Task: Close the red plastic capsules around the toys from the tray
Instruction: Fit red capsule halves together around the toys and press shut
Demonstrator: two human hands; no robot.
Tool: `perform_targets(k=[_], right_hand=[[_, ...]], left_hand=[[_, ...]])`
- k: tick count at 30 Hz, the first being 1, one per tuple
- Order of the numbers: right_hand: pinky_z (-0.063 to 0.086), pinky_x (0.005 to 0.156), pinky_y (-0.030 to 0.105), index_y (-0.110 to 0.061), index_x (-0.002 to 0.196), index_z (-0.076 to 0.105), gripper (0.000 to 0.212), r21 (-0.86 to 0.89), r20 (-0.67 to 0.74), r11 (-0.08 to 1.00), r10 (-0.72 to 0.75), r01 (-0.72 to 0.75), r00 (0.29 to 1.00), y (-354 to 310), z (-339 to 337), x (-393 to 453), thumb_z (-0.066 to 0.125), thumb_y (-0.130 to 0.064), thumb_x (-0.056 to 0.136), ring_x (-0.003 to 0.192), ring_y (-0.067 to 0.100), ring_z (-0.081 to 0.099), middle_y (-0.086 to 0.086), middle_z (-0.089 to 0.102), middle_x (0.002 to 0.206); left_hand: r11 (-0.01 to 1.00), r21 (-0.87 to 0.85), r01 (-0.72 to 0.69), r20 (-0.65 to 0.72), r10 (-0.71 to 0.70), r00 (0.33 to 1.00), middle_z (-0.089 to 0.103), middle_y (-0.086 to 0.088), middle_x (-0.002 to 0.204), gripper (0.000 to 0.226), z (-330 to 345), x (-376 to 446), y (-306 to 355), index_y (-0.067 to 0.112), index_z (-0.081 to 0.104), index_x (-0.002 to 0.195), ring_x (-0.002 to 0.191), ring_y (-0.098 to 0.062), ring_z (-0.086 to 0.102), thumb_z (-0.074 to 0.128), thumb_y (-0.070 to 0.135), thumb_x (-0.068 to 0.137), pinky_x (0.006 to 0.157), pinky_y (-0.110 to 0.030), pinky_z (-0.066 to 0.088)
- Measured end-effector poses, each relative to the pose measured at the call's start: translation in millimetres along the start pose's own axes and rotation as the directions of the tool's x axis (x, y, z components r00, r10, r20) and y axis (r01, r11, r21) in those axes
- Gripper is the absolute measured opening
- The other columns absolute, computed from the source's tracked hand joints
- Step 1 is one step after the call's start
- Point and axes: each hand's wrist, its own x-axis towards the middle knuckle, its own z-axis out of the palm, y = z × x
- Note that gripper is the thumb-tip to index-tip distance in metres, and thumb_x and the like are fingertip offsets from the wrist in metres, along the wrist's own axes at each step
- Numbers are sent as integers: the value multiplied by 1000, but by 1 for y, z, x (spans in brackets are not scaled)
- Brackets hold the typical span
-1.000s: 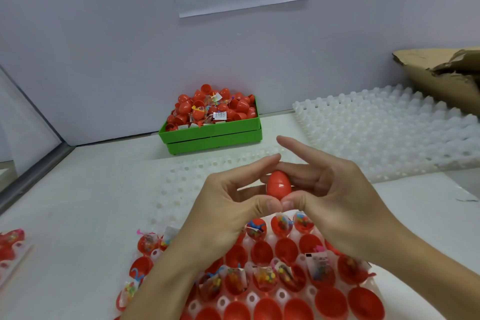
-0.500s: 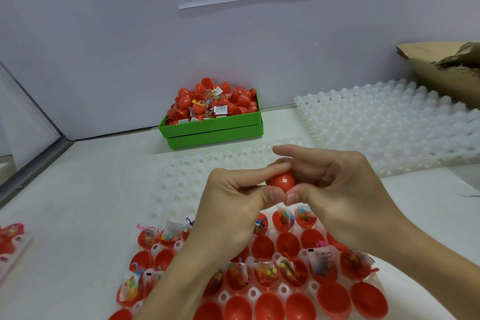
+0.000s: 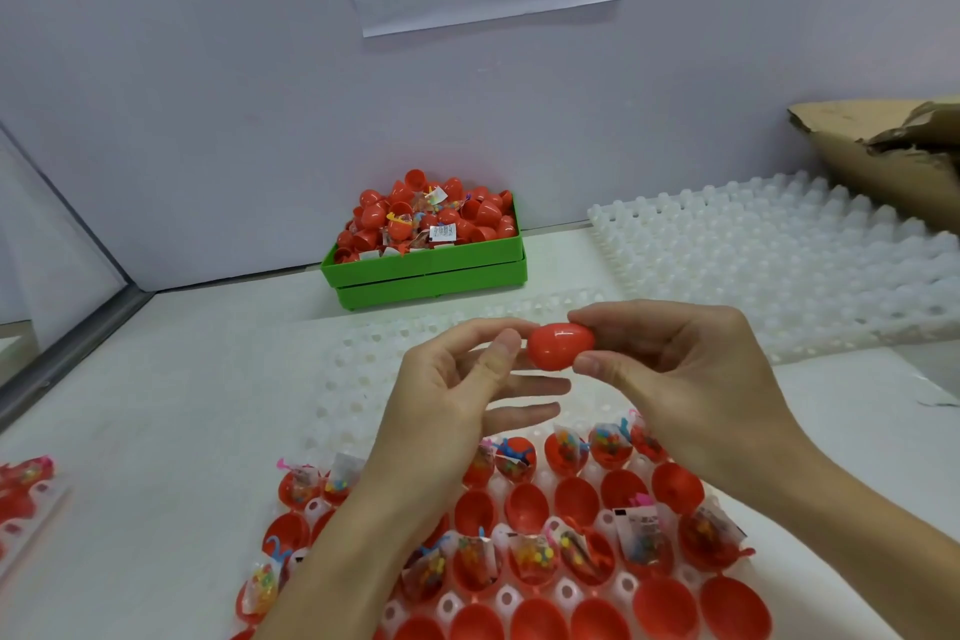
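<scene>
A closed red capsule [image 3: 560, 346] lies sideways in the air above the tray, pinched between thumb and fingers of my right hand [image 3: 680, 379]. My left hand [image 3: 457, 395] is just left of it with its fingers relaxed and spread; its thumb tip is close to the capsule's left end, and I cannot tell whether it touches. Below both hands a white dimpled tray [image 3: 363, 379] holds several open red capsule halves [image 3: 524, 507], some empty and some with small bagged toys [image 3: 532, 554] in them.
A green bin [image 3: 426, 268] heaped with red capsules and toy bags stands against the back wall. A stack of white dimpled trays [image 3: 779, 265] lies at the right, with torn cardboard [image 3: 883, 156] behind it. Another tray with red pieces [image 3: 26, 489] shows at the left edge.
Both hands were pressed together on the capsule. Now my left hand has let go and opened, and my right hand alone holds the closed capsule, turned sideways.
</scene>
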Motion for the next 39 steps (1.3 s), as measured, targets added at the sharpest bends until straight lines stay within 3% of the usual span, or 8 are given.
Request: perform_targets(k=[9, 13, 17, 22, 28, 33, 36, 39], right_hand=[[60, 76, 26, -31, 86, 74, 41, -120, 38, 990, -66, 70, 997, 5, 0, -3, 79, 7, 73, 79, 11, 74, -10, 77, 82], [59, 76, 29, -30, 92, 74, 27, -68, 20, 995, -70, 71, 997, 3, 1, -3, 81, -12, 73, 81, 13, 74, -9, 77, 86], [57, 77, 42, -20, 96, 76, 27, -25, 21, 998, -55, 55, 998, 3, 1, -4, 75, 1, 79, 86, 20, 71, 1, 75, 88], [56, 75, 45, -27, 90, 75, 18, -27, -7, 999, -38, 38, 999, 0, 4, -4, 77, -15, 77, 82, 16, 71, 1, 75, 84], [58, 72, 39, -28, 89, 75, 14, 1, -20, 999, -35, 35, 999, -2, 6, -5, 74, -23, 76, 79, 14, 71, 0, 75, 83], [56, 66, 17, -22, 102, 73, 17, 11, 34, 999, 37, -37, 999, 0, 6, -5, 67, -19, 87, 78, 8, 73, -8, 77, 88], [56, 68, 17, -22, 99, 74, 20, 49, 63, 993, 103, -106, 993, 1, 8, -5, 71, -28, 80, 79, 8, 74, -9, 77, 88], [55, 67, 15, -24, 96, 75, 19, 42, 33, 991, 122, -123, 992, 4, 9, -4, 73, -9, 84, 79, 6, 73, -10, 77, 87]], left_hand=[[968, 238, -85, -9, 90, 996, 78, -3, 87, 28, -1, -2, -4, 16, 71, 102, 80, -20, 75, 76, 20, 75, 73, -22, 58], [981, 176, -85, 22, 82, 996, 77, -10, 88, 19, 3, -2, -4, 15, 66, 112, 81, -25, 75, 61, 13, 94, 70, -24, 58], [995, -54, 90, 64, -86, 994, 73, -22, 84, 31, 8, -4, 2, 9, 69, 101, 78, -33, 74, 47, 30, 95, 64, -28, 59], [975, -137, 174, 126, -158, 979, 72, -27, 83, 40, 11, -3, 2, 14, 75, 85, 74, -34, 74, 45, 39, 92, 59, -25, 57], [985, -132, 107, 115, -92, 989, 74, -23, 85, 38, 11, -3, 0, 11, 73, 94, 77, -34, 74, 62, 45, 81, 63, -26, 58], [930, 336, -146, -95, 187, 978, 76, 0, 76, 27, 6, -5, 0, 25, 64, 95, 69, -18, 74, 81, 28, 74, 63, -21, 57], [761, 600, -247, -81, 365, 928, 70, 8, 69, 34, 6, -6, -3, 30, 61, 89, 62, -12, 68, 87, 22, 70, 60, -20, 55], [673, 668, -318, 1, 427, 904, 67, 10, 69, 35, 7, -7, -4, 29, 58, 90, 60, -13, 64, 87, 26, 70, 56, -23, 53]])
